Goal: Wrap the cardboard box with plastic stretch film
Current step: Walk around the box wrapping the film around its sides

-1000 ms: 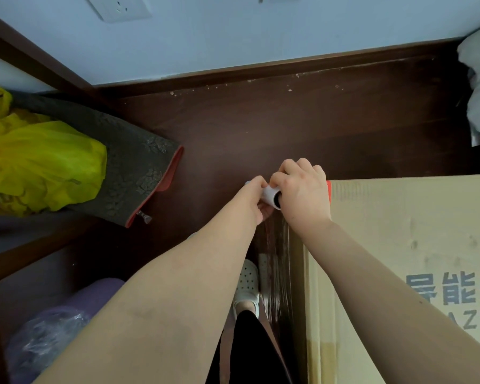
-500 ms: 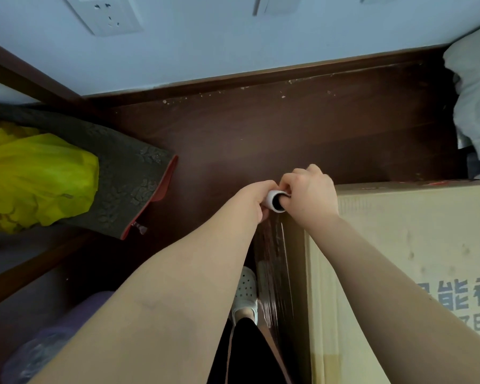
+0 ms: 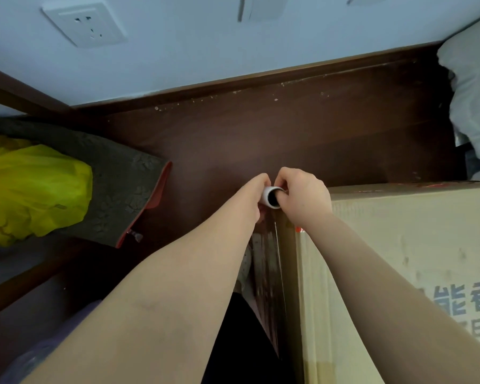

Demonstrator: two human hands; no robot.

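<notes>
The cardboard box (image 3: 405,273) stands on the dark floor (image 3: 288,139) by the wall. Stretch film (image 3: 266,261) hangs down its near corner from the white roll (image 3: 270,197). Right hand (image 3: 302,198) grips the roll's end; left hand (image 3: 254,189) seems closed on its far side.

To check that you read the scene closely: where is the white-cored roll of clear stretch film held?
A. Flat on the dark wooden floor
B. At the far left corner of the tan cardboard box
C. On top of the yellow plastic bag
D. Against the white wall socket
B: both hands, left hand and right hand, grip the white-cored roll of clear stretch film at the corner of the tan cardboard box.
</notes>
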